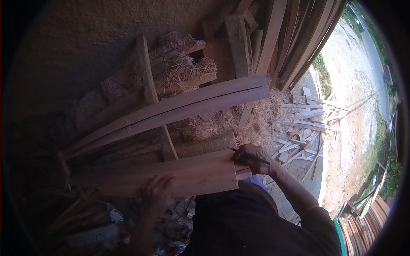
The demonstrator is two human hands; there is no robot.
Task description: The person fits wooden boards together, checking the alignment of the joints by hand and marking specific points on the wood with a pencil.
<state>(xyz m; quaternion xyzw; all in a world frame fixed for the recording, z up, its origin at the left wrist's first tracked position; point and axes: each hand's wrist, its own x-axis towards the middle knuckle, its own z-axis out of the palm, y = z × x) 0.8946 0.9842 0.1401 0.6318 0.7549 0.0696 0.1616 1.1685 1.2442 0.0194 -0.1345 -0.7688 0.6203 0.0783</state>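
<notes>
A thick, pale reddish wooden plank point(200, 168) lies across in front of me, its squared end toward the right. My left hand point(158, 190) grips its near edge, the slightly blurred fingers bent over the wood. At the plank's right end, my right hand point(253, 157) is closed around a dark pencil point(258, 159), whose tip points up and to the left. The side of this hand is at the plank's far corner. Beneath that end, a second piece of wood point(244, 172) sticks out. Beyond are two long planks point(192, 99) side by side, with a narrow dark gap between them.
Crossbars point(170, 143) run under the planks. Wood shavings point(188, 70) heap up behind and below. Tall boards point(294, 42) lean at the back right. Offcuts point(305, 123) are scattered over the ground to the right. Cables and clutter point(181, 219) lie in shadow below my left arm.
</notes>
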